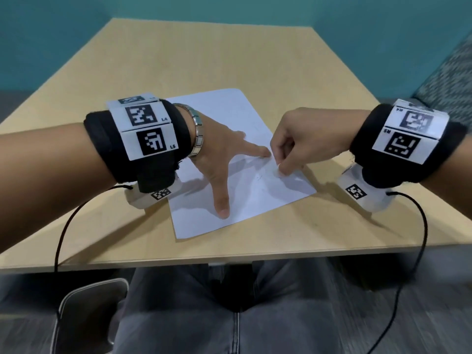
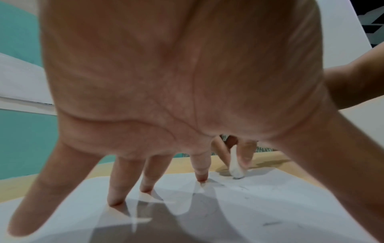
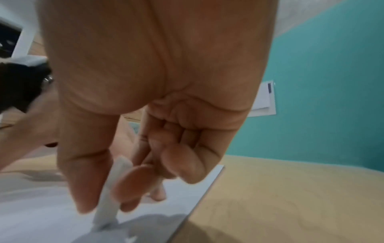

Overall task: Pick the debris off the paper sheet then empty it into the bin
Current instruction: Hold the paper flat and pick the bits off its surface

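White paper sheet (image 1: pixel 237 159) lies flat on the light wood table (image 1: pixel 178 60), skewed, its near corner toward my lap.

Left hand (image 1: pixel 217 149): fingers straight and spread wide. Per the left wrist view, the fingertips (image 2: pixel 115 199) press down on the sheet; palm is raised off it. Thumb (image 1: pixel 222 200) points toward me and rests on the paper near its front edge. Index finger reaches toward my right hand. Nothing is held in this hand.

Right hand (image 1: pixel 304 139): fingers curled downward over the right part of the sheet. Thumb and index finger pinch a small white piece of debris (image 3: pixel 110 194), which stands roughly upright, its lower end touching the paper. The same piece shows in the left wrist view (image 2: pixel 235 164), gripped between two fingertips, bottom end on the sheet. In the head view it is only a small white spot (image 1: pixel 279 167) at my fingertips. Remaining fingers (image 3: pixel 187 166) are folded in toward the palm and hold nothing.

Faint dark marks (image 2: pixel 272 223) show on the paper near my left hand; whether they are further debris or pencil strokes I cannot tell.

Each wrist carries a black band with white coded tags (image 1: pixel 150 126), cable trailing off the table edge. A metal bracelet (image 1: pixel 198 134) sits on my left wrist.
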`<state>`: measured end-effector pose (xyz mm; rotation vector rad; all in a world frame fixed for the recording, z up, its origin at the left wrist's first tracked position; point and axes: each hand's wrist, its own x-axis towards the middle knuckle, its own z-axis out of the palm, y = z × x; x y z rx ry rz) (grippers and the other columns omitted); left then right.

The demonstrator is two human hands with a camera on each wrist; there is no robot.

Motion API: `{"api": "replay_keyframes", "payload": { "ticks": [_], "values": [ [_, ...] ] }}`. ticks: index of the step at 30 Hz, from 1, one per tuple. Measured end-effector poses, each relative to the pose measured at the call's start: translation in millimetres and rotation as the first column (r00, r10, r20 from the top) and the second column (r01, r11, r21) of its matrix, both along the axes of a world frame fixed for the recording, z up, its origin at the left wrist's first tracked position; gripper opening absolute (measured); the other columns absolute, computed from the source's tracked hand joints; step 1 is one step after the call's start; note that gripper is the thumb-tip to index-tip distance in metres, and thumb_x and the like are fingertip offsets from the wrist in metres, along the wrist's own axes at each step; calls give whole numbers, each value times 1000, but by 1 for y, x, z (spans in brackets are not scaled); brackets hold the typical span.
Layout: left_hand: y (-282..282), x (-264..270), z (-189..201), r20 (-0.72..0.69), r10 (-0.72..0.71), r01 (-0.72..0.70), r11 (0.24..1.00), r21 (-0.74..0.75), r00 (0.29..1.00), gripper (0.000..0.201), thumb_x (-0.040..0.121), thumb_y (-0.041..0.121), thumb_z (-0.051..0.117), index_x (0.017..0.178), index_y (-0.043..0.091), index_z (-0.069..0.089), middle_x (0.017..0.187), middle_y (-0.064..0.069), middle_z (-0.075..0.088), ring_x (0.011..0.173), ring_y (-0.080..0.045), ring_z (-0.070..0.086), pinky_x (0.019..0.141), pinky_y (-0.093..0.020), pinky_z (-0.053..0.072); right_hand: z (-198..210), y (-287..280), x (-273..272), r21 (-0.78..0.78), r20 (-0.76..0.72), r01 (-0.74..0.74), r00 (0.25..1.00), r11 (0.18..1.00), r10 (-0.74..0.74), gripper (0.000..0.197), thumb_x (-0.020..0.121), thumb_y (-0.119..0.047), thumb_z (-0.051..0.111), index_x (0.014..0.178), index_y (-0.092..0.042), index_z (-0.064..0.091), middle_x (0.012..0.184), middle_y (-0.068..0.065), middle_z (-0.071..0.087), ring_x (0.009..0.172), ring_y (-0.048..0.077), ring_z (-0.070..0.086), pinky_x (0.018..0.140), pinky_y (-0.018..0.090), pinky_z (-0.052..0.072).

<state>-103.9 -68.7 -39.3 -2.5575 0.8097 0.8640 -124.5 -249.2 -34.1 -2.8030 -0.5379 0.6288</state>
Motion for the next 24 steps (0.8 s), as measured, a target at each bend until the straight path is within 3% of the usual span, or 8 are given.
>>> {"api": "replay_keyframes", "payload": {
  "ticks": [2,4,8,12,16,20,22,24],
  "values": [
    [5,2,-1,-2,2,-2,1000,17,1000,141,43,73,87,141,71,-14,166,17,-13,153,-16,14,118,-51,25,5,-7,4,88,50,53,997,995,-58,14,80,-28,77,72,-18,74,62,-2,69,51,7,49,53,23,41],
    [11,5,-3,-18,-18,18,1000,16,1000,142,41,72,88,139,72,-16,164,18,-22,155,-13,-6,121,-57,15,6,-10,1,180,64,80,994,980,-93,15,84,-31,75,75,-20,73,66,-2,72,51,8,51,51,23,45],
    [16,12,1,-83,-44,40,998,-58,996,141,49,59,91,141,71,-15,159,18,-34,148,-9,-29,122,-57,-3,-6,-12,-5,117,124,52,990,992,-66,10,87,-30,72,80,-22,71,66,-6,72,51,1,52,55,20,43],
    [6,14,5,-103,16,-40,970,-241,995,125,59,71,82,146,68,-6,162,23,-24,149,-1,-23,123,-51,-3,-13,-7,-9,104,102,50,993,993,-61,13,87,-27,72,76,-19,71,65,-5,73,53,0,53,55,17,41],
    [-10,13,-7,-113,44,-72,963,-259,993,116,50,90,70,144,70,5,166,17,-15,154,-11,-7,123,-53,6,-14,-4,-7,108,84,59,994,992,-68,16,85,-24,73,71,-16,68,64,-5,74,52,0,55,58,20,44],
    [-13,14,-15,-97,-8,-16,972,-236,995,116,46,82,80,142,65,17,164,18,6,152,-17,15,119,-53,24,-15,0,-11,168,-4,84,996,982,-85,17,86,-24,75,74,-12,69,62,-4,73,48,10,55,52,19,45],
    [-10,17,-10,-91,-30,11,979,-204,995,125,45,77,85,145,64,12,162,22,7,150,-15,20,119,-50,26,-13,-2,-9,232,38,123,990,965,-135,17,85,-22,76,73,-13,70,59,-6,71,46,4,53,49,13,42],
    [-4,21,-7,-103,-1,-17,983,-181,995,134,48,75,85,149,61,-2,166,19,-6,154,-11,5,123,-48,16,-9,-8,-6,270,102,150,978,951,-183,16,85,-22,76,72,-14,70,58,-8,70,46,-1,54,46,8,38]
  ]
}}
